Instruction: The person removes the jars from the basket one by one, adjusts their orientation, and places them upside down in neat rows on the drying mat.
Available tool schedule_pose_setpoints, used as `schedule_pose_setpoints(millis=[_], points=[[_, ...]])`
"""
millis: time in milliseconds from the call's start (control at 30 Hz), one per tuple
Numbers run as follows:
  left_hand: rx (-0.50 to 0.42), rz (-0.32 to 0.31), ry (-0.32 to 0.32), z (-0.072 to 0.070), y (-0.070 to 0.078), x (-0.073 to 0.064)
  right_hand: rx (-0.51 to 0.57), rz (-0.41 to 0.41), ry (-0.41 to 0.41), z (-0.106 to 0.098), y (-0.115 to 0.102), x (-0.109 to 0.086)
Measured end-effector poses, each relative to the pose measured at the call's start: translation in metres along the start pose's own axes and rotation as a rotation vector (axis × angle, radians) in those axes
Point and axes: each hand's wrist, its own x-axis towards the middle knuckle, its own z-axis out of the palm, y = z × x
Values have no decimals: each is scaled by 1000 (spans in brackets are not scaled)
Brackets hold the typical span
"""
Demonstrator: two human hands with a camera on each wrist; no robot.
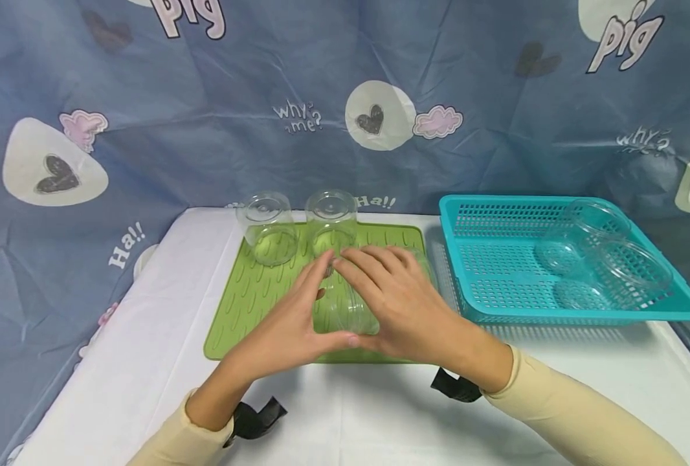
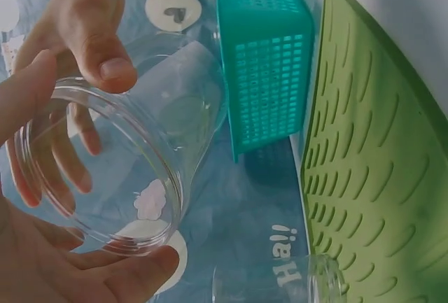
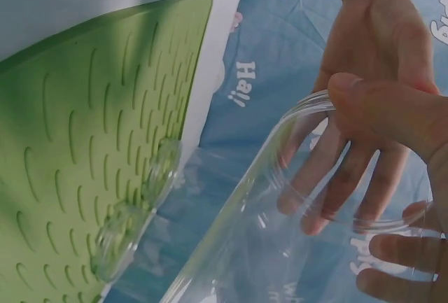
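Both hands hold one clear cup [image 1: 345, 310] between them, above a green ribbed mat [image 1: 240, 317]. My left hand [image 1: 283, 336] grips it near the rim, thumb on one side and fingers on the other. From the other side my right hand [image 1: 406, 304] curves over the cup and hides much of it in the head view. In the left wrist view, the tilted cup [image 2: 189, 114] has its open rim toward my left hand, with the right thumb [image 2: 115, 72] at the rim. The right wrist view shows the cup's wall [image 3: 245, 247] slanting down from the right hand.
Two clear cups, one at the left [image 1: 268, 226] and one beside it [image 1: 331, 223], stand upside down along the mat's far edge. A turquoise basket [image 1: 496, 314] on the right holds two more clear cups [image 1: 636, 265]. Behind the white-covered table [image 1: 164, 362] hangs a printed blue sheet [image 1: 252, 77].
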Motion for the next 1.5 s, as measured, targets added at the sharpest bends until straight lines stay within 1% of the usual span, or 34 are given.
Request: schedule_pose_setpoints(millis=[100,233,333,400,500,667,800,967,1033,1133,1233,1300,1467,1500], points=[[-13,10,34,2,0,1,-4,-1,-7,1,-1,0],[-18,42,93,3,-1,1,11,8,-35,2,-3,2],[-10,63,116,3,-3,-1,15,12,-42,2,-4,2],[8,75,120,2,-3,-2,19,17,-54,1,-4,2],[52,75,120,2,-2,-4,29,28,-82,1,-3,1],[142,77,126,-1,-5,-10,62,89,-131,6,0,-8],[170,75,118,-3,-7,-13,69,124,-130,10,4,-17],[185,28,81,0,-6,-10,60,116,-68,11,7,-19],[190,34,88,2,-4,-6,55,120,-44,11,8,-19],[193,72,128,6,-3,0,49,126,-25,9,9,-20],[178,95,167,6,-3,0,53,133,-27,8,9,-20],[164,103,177,5,-3,-1,63,140,-38,7,8,-21],[132,90,166,1,-4,-4,141,198,-116,5,7,-24],[126,86,163,0,-5,-5,162,213,-122,5,7,-25]])
